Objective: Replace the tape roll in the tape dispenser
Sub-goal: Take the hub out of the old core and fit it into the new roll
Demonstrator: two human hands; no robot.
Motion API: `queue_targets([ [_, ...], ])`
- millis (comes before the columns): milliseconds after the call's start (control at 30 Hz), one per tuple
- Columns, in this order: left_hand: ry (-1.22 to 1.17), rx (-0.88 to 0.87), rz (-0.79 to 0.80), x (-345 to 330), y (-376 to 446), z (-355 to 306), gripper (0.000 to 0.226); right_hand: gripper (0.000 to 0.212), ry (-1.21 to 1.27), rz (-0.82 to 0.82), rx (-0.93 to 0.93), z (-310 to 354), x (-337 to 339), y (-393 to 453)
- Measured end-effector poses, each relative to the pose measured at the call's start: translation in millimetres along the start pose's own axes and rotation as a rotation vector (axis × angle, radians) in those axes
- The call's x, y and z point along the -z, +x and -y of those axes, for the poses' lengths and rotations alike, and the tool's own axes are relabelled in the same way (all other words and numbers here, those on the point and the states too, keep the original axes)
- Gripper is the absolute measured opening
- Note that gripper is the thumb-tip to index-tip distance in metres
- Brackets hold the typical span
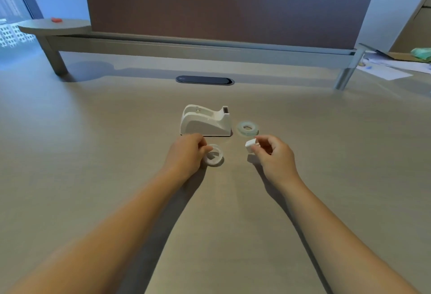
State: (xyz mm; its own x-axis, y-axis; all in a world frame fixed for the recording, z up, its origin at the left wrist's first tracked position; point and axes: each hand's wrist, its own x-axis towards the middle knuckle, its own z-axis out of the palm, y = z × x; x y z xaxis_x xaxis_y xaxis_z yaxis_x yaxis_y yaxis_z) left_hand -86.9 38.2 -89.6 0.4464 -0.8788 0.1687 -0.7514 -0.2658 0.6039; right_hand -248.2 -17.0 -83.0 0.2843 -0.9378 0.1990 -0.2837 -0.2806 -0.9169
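Observation:
A white tape dispenser (205,121) stands on the desk with its roll bay empty. Just right of it a clear tape roll (247,128) lies flat. My left hand (185,153) sits in front of the dispenser, its fingertips pinching the rim of a thin, nearly bare ring (214,158) that rests on the desk. My right hand (272,153) hovers a little above the desk and grips a small white spindle hub (250,145) between thumb and fingers, below the clear roll.
A dark cable grommet (204,80) is set into the desk behind the dispenser. A raised shelf (163,44) and a brown partition panel (221,4) run along the back. Papers (387,67) lie at the far right.

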Motion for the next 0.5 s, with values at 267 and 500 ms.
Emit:
queue_targets([
  [267, 0.356, -0.154, 0.064, -13.9, 19.7, -15.8, 0.025, 0.012, 0.010, -0.042, -0.111, -26.4, 19.0, 22.0],
  [500, 0.333, -0.370, 0.057, -34.0, 36.4, -59.6, 0.029, 0.013, -0.016, -0.052, -0.136, -39.5, 32.2, 36.1],
])
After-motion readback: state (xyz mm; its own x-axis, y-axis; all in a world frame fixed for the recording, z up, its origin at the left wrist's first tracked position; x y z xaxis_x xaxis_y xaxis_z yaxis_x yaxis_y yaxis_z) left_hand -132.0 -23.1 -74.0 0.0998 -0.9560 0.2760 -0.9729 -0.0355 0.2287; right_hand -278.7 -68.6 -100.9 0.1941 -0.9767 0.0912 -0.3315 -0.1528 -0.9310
